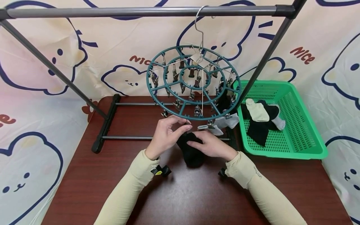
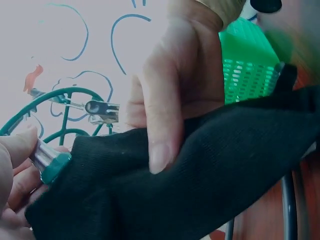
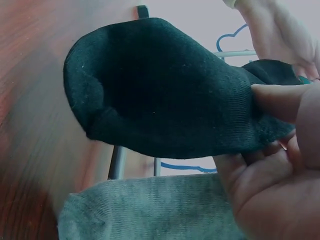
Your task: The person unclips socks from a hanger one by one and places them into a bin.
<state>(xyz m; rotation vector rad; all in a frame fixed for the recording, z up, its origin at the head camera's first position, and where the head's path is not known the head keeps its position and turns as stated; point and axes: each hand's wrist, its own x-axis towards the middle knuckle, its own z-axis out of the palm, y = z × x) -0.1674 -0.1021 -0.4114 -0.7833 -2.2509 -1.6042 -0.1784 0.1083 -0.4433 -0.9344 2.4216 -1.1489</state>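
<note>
A black sock (image 1: 194, 156) hangs between the two hands, below the front rim of a round teal clip hanger (image 1: 194, 118). Its cuff end is up and its toe points down toward the table. My right hand (image 1: 211, 143) pinches the sock near the cuff, thumb on top of the fabric in the left wrist view. With thumb and fingers my left hand (image 1: 168, 132) squeezes a metal clip (image 2: 44, 154) with a teal tip, which sits right at the cuff's edge. Beside the right hand, grey socks (image 1: 229, 121) hang from clips on the hanger.
The hanger hooks over the top bar (image 1: 112, 12) of a grey metal rack standing on the dark red table (image 1: 180, 200). Several unused clips dangle from its rings. On the right, a green basket (image 1: 303, 137) holds black, cream and grey socks.
</note>
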